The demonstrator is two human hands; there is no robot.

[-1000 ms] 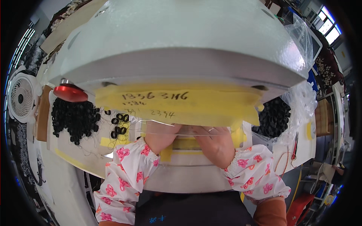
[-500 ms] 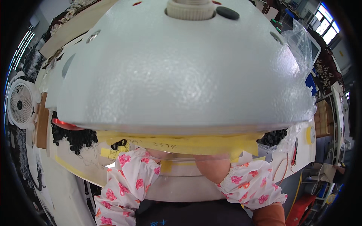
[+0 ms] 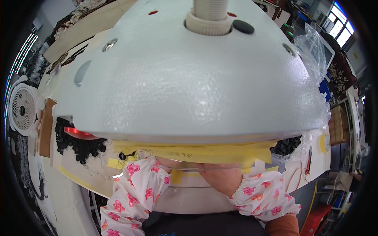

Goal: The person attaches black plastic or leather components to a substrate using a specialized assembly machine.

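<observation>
The big light-grey head of a machine (image 3: 197,86), likely a sewing machine, fills the upper middle and covers the work spot. Below its front edge runs yellow tape (image 3: 224,151) with handwriting, above a clear plastic guard. Of my right hand (image 3: 221,180) the back and wrist show; its fingers vanish behind the guard and tape. Only a sliver of my left hand (image 3: 166,162) shows beyond its sleeve, with the fingers hidden. White sleeve covers with pink bears (image 3: 134,192) wrap both forearms. Whatever the hands touch is out of sight.
Black looped pieces (image 3: 82,147) lie heaped at left beside a red round part (image 3: 80,134), with loose threads nearby. More black pieces (image 3: 286,145) lie at right near clear plastic wrap. A white fan (image 3: 24,108) stands far left. A red-handled tool (image 3: 308,161) lies at right.
The machine head sits slightly lower and further right in view, mostly from head movement. A little more of my right hand's back shows, reaching slightly further left.
</observation>
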